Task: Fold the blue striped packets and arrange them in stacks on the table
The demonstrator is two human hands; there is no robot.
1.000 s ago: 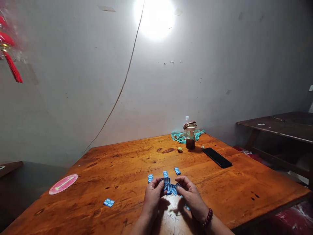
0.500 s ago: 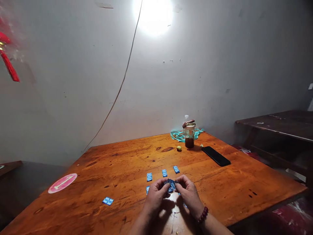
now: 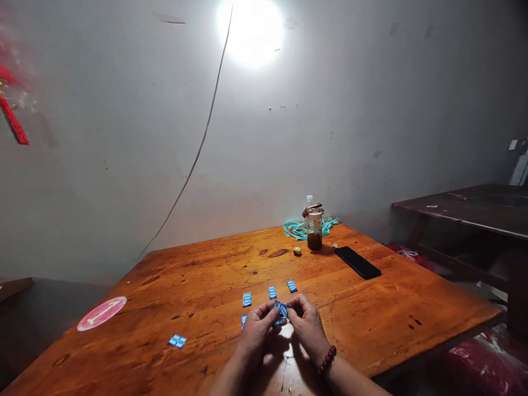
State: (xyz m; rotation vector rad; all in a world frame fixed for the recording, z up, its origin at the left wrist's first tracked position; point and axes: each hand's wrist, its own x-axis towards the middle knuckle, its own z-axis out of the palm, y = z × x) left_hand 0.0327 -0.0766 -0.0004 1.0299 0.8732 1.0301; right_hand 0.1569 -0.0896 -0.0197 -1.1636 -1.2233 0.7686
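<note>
My left hand (image 3: 258, 330) and my right hand (image 3: 307, 328) meet low in the middle of the view, thumbs and fingers closed on small blue-and-white pieces (image 3: 281, 311) between them. Just beyond my hands, three blue striped pieces lie in a row on the wooden table: a left one (image 3: 247, 299), a middle one (image 3: 272, 292) and a right one (image 3: 292, 286). Another blue piece (image 3: 243, 320) is partly hidden by my left hand. Farther left lies a separate blue-and-white piece (image 3: 177, 341). A dark red bead bracelet circles my right wrist.
On the wooden table (image 3: 206, 275) are a black phone (image 3: 357, 262), a jar with dark contents (image 3: 314, 231), turquoise straps (image 3: 295, 230), a small yellowish object (image 3: 297, 251) and a round pink sign (image 3: 102, 313). A dark table (image 3: 474, 206) stands at right.
The view has shifted slightly, moving the scene a little to the left. Both hands still hold the blue pieces, which now show more of their blue-and-white surface.
</note>
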